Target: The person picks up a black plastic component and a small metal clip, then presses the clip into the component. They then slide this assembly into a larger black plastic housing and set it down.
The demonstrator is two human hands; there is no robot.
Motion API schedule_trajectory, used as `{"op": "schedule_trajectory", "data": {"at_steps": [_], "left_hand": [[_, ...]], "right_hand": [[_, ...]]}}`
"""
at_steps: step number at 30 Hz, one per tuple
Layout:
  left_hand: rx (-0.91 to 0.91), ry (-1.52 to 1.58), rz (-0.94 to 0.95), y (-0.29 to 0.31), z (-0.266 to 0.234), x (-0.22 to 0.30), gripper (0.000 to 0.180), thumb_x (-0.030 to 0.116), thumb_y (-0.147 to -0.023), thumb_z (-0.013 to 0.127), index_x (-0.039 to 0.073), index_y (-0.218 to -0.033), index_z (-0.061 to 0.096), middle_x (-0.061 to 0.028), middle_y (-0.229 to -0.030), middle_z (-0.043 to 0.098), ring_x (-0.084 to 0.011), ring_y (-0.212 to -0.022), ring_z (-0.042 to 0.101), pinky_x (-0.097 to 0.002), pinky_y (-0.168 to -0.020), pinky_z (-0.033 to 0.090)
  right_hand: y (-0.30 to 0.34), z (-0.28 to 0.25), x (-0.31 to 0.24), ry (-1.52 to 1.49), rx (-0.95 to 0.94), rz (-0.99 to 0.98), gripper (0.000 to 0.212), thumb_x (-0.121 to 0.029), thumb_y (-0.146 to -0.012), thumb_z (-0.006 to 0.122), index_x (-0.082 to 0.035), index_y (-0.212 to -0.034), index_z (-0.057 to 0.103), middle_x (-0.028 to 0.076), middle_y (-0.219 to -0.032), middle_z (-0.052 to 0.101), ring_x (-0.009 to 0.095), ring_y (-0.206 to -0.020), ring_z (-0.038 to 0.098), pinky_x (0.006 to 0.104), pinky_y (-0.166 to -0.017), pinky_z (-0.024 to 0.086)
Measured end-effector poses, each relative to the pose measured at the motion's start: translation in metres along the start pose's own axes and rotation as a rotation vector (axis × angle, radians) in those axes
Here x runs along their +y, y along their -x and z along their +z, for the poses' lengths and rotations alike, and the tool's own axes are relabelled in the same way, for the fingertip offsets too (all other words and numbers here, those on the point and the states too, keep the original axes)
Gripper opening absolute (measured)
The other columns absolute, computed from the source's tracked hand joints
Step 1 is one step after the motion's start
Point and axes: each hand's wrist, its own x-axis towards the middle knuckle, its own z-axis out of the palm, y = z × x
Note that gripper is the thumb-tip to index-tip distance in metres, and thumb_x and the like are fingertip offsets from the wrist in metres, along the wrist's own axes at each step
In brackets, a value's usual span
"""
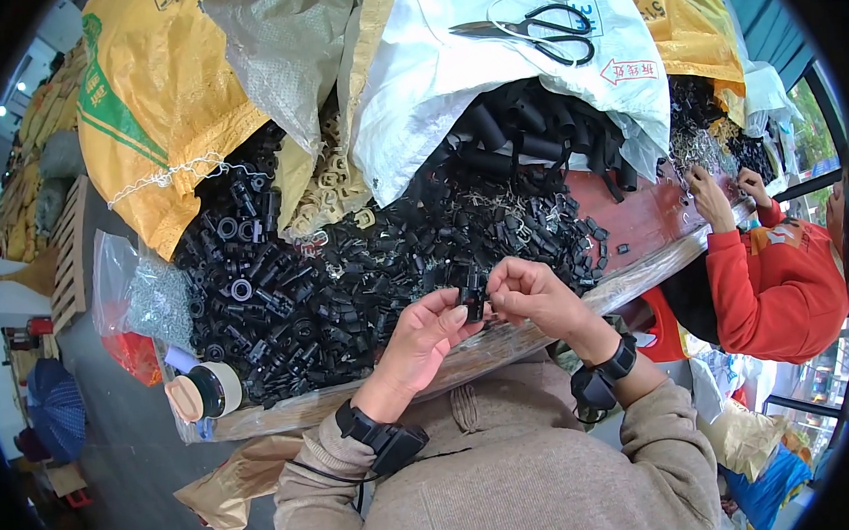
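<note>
Between thumb and fingers, my left hand (422, 342) grips a small black plastic part (472, 299) upright over the table's near edge. My right hand (542, 300) is beside it, thumb and forefinger pinched together close to the part's right side. Whatever lies in that pinch is too small to make out. Just beyond both hands spreads a heap of small black plastic parts (378, 291), with short metal-coloured pieces mixed in. Larger black ring-and-tube parts (243, 289) lie on its left.
Black-handled scissors (532, 34) rest on a white woven sack (472, 71) spilling black tubes (533, 130). Yellow sacks (161, 96) and beige clips (329, 188) lie at the back. A lidded jar (215, 391) stands at the left corner. A person in red (781, 285) works at the right.
</note>
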Motion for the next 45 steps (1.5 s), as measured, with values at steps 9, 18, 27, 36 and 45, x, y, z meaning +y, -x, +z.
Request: {"op": "schedule_trajectory", "data": {"at_steps": [9,18,27,36,45], "left_hand": [[0.011,0.066,0.086,0.006,0.005,-0.007,0.024,0.009,-0.080,0.055,0.000,-0.103,0.052,-0.0098,-0.099,0.057,-0.0168,-0.093,0.055,-0.0311,-0.085,0.044],[0.052,0.100,0.020,0.005,0.002,-0.002,0.023,0.009,-0.080,0.056,0.002,-0.101,0.053,-0.0126,-0.097,0.058,-0.0230,-0.087,0.058,-0.0309,-0.077,0.049],[0.070,0.031,-0.058,0.011,0.004,-0.010,0.024,0.010,-0.080,0.056,0.001,-0.102,0.051,-0.0076,-0.094,0.058,-0.0201,-0.084,0.059,-0.0261,-0.073,0.048],[0.078,-0.051,-0.107,0.014,0.007,-0.010,0.023,0.011,-0.080,0.056,0.000,-0.100,0.053,-0.0066,-0.093,0.058,-0.0182,-0.080,0.060,-0.0244,-0.069,0.048],[0.123,-0.090,-0.140,0.016,0.003,-0.004,0.023,0.011,-0.079,0.058,-0.001,-0.099,0.055,-0.0063,-0.091,0.059,-0.0154,-0.076,0.059,-0.0232,-0.067,0.049]], "right_hand": [[0.013,0.019,0.005,0.803,0.271,-0.521,0.009,-0.008,-0.079,0.056,-0.002,-0.076,0.051,0.001,-0.064,0.047,0.006,-0.053,0.043,0.0209,-0.046,0.034],[0.009,0.016,-0.006,0.570,0.247,-0.435,0.007,-0.003,-0.077,0.055,-0.001,-0.076,0.049,0.005,-0.063,0.046,0.011,-0.052,0.045,0.0244,-0.047,0.035],[0.015,0.022,-0.018,0.999,0.085,-0.728,0.009,0.000,-0.073,0.056,-0.002,-0.079,0.049,0.007,-0.066,0.045,0.021,-0.055,0.047,0.0291,-0.049,0.037],[0.022,0.026,-0.016,1.288,0.088,-0.808,0.012,-0.001,-0.068,0.058,-0.004,-0.077,0.050,0.007,-0.066,0.045,0.024,-0.059,0.047,0.0327,-0.052,0.038],[0.016,0.029,-0.001,0.679,0.126,-0.408,0.016,-0.001,-0.070,0.061,-0.004,-0.080,0.049,0.000,-0.064,0.044,0.007,-0.053,0.041,0.0203,-0.047,0.033]]}}
